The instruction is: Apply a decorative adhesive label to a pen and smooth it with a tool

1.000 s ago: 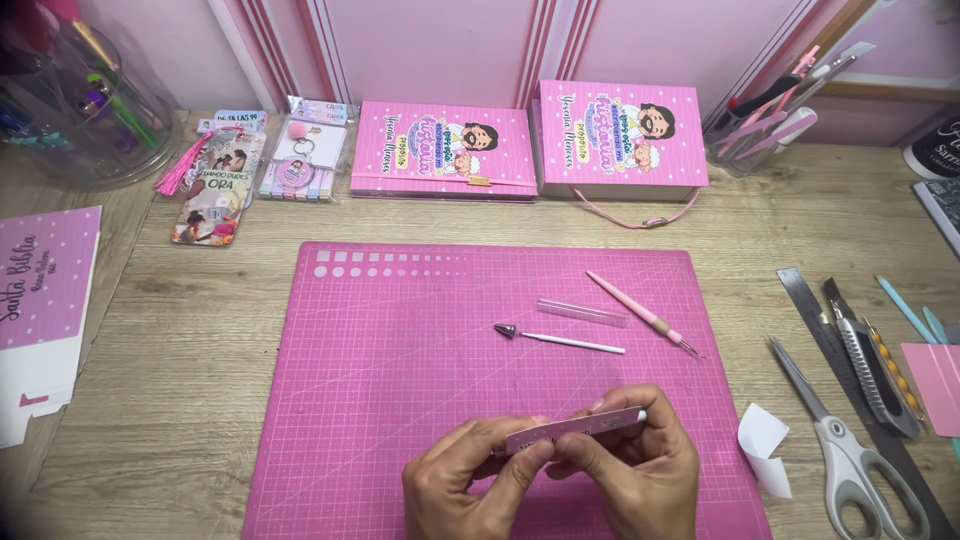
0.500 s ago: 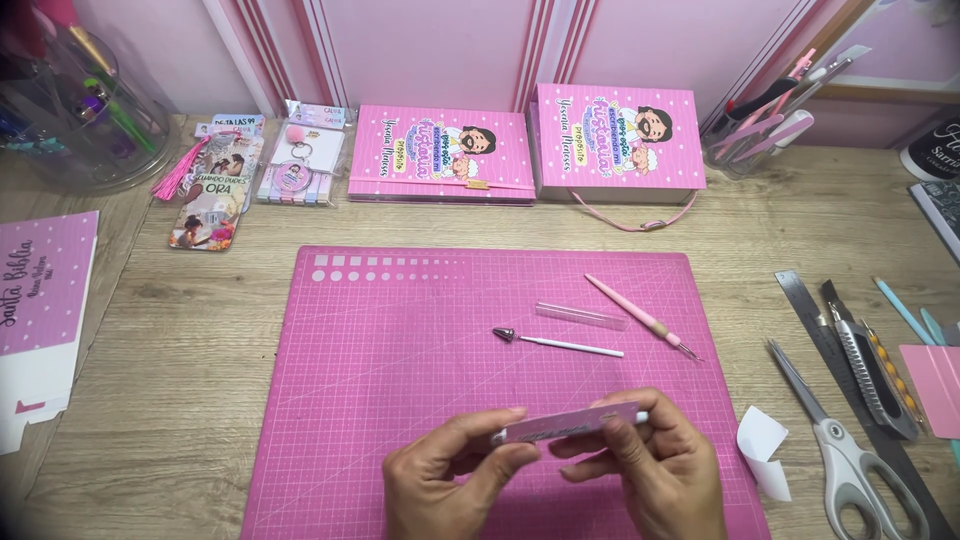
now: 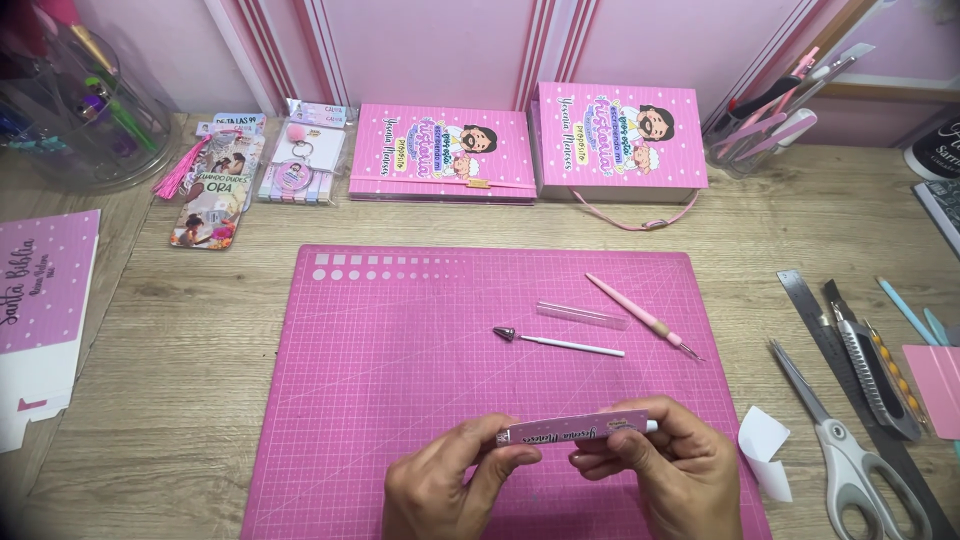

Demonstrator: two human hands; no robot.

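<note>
Both my hands hold a slim pink pen-shaped piece level over the near edge of the pink cutting mat. My left hand pinches its left end, my right hand grips its right end, where a white tip shows. Farther back on the mat lie a white stick with a dark metal cone tip, a clear plastic tube and a pink pointed tool.
Scissors, a steel ruler, a utility knife and a white paper scrap lie right of the mat. Two pink decorated boxes stand behind. Bookmarks and a keychain lie back left, a pink card at far left.
My hands have turned and shifted the pink piece slightly, so its printed side faces up and it lies more level. Nothing else on the desk has moved.
</note>
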